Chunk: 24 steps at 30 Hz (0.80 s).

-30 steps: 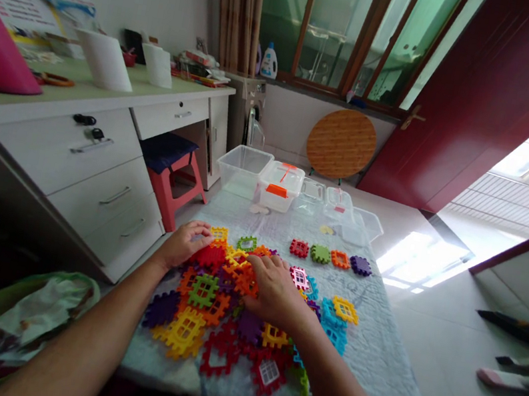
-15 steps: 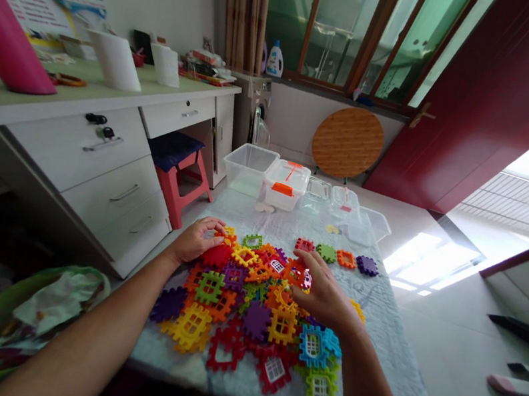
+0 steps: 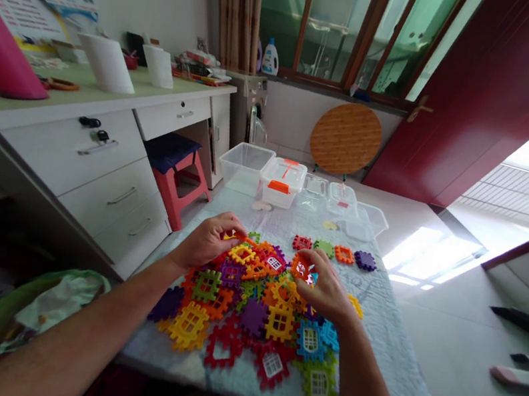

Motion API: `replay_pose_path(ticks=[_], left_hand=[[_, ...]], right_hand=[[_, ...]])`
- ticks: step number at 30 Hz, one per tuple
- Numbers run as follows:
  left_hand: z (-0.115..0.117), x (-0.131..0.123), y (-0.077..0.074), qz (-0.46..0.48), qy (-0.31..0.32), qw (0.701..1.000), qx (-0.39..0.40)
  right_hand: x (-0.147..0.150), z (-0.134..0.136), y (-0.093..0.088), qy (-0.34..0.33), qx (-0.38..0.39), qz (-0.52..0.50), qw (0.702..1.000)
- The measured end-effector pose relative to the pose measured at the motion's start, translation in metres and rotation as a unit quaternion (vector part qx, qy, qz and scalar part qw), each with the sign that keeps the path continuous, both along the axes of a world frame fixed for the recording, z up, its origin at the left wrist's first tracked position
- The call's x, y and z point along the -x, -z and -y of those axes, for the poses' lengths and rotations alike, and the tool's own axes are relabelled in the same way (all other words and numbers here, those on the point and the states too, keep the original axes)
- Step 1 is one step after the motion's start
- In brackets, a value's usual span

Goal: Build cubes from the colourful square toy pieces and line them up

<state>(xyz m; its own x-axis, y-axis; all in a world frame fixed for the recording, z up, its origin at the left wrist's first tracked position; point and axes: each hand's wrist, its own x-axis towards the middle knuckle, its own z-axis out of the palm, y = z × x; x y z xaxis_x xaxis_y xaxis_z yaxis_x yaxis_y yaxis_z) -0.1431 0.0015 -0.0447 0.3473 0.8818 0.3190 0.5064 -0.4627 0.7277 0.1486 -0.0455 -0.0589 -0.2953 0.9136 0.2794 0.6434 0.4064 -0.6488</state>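
A heap of coloured plastic interlocking square tiles [image 3: 250, 310] lies on a cloth-covered table [image 3: 371, 351]. My left hand [image 3: 206, 242] is at the heap's far left edge, fingers pinched on an orange tile [image 3: 242, 238]. My right hand [image 3: 325, 289] is on the heap's right side, fingers curled round an orange-red tile [image 3: 301, 268]. A row of single tiles lies beyond the heap: red [image 3: 302, 242], green [image 3: 323, 248], orange [image 3: 343, 254] and purple [image 3: 365, 261].
Clear plastic boxes [image 3: 244, 167], one with an orange latch [image 3: 281, 182], stand at the table's far end. A white desk with drawers [image 3: 100, 150] and a red stool [image 3: 174, 176] are on the left. A green basket [image 3: 10, 324] is at lower left.
My right hand moved from the heap's middle to its right side and closed on a tile. My left hand lifted from the heap's edge and pinched an orange tile. Tiles have spread rightwards.
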Motion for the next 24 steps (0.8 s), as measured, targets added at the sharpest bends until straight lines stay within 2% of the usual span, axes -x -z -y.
replay_pose_path(ticks=[5,10,13,15,18,21,24], left_hand=[[0.006,-0.022,-0.01,-0.043,0.06,0.997,0.001],[-0.001,-0.019,-0.021,-0.152,0.152,0.976,0.033],[-0.014,-0.021,-0.023,-0.166,0.146,0.975,0.037],[-0.028,-0.028,-0.017,-0.181,0.124,0.975,0.025],[-0.051,-0.044,0.001,-0.235,0.106,0.966,0.009],[-0.07,-0.059,0.019,-0.275,0.112,0.954,0.042],[-0.081,-0.068,0.026,-0.293,0.131,0.944,0.079]], right_hand=[[0.0,0.0,0.002,-0.007,0.012,-0.012,1.0],[-0.001,0.001,0.002,-0.009,0.028,-0.019,0.999],[-0.003,0.0,0.004,-0.001,0.027,-0.028,0.999],[-0.003,-0.001,0.005,0.005,0.024,-0.034,0.999],[-0.004,-0.001,0.006,0.019,0.019,-0.038,0.999],[-0.004,0.0,0.004,0.037,0.015,-0.045,0.998],[-0.004,0.0,0.004,0.043,0.013,-0.054,0.998]])
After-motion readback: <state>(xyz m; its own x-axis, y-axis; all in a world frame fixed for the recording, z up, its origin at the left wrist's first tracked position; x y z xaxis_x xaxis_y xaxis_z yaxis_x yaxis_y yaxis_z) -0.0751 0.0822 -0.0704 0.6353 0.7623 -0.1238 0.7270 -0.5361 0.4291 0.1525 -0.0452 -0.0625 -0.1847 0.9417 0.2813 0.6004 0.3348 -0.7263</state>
